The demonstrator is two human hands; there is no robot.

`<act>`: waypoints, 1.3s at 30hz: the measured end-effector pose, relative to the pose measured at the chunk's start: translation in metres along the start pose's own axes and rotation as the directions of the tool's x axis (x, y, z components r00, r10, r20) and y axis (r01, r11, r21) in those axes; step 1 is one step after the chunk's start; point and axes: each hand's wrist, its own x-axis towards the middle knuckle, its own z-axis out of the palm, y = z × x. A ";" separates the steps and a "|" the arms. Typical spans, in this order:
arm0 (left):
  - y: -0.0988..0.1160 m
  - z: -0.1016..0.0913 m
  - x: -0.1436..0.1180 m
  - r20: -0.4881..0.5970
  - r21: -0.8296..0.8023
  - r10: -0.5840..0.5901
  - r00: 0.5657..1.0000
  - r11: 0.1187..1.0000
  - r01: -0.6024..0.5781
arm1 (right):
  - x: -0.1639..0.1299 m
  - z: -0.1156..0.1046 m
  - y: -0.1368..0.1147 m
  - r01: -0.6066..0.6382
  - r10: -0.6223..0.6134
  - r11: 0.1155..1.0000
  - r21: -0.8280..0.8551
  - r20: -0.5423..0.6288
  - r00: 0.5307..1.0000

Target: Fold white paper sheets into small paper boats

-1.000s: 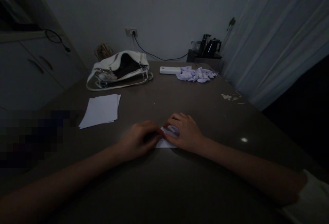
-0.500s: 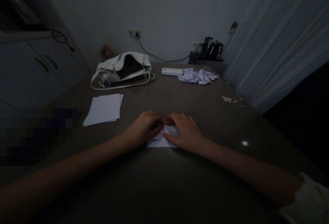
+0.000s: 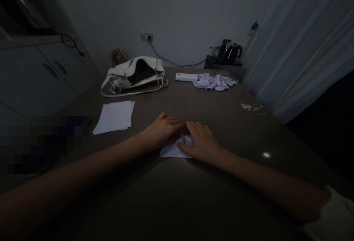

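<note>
A folded sheet of white paper [image 3: 173,151] lies on the dark table in front of me, its near edge straight. My left hand [image 3: 163,132] is closed at the paper's far left side, fingers curled and tips meeting those of the other hand. Over the paper's right part rests my right hand [image 3: 203,142], its thumb on the paper's face and its fingers bent around the far edge. The far edge is hidden beneath both hands.
A stack of white paper [image 3: 114,117] lies to the left. Behind it sits a white handbag [image 3: 135,75]. At the back are a white oblong object [image 3: 186,77] and a pile of folded paper pieces [image 3: 215,82]. Paper scraps [image 3: 249,106] lie near the right edge.
My left hand has moved a little right and away from me, its fingers now against my right hand's fingers. My right hand stays on the folded paper. The view has shifted slightly.
</note>
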 end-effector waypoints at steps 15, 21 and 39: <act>-0.004 -0.016 -0.020 0.100 0.092 0.134 0.986 0.985 -0.143 | 0.000 -0.004 -0.002 -0.027 0.026 0.997 0.065 0.018 1.000; -0.005 -0.022 -0.026 0.121 0.131 0.169 0.978 0.974 -0.185 | 0.000 -0.005 -0.002 -0.030 0.029 0.998 0.059 0.023 0.999; 0.013 -0.039 -0.034 0.159 0.321 0.305 0.939 0.883 -0.341 | 0.000 -0.004 -0.003 -0.033 0.031 0.997 0.066 0.019 0.999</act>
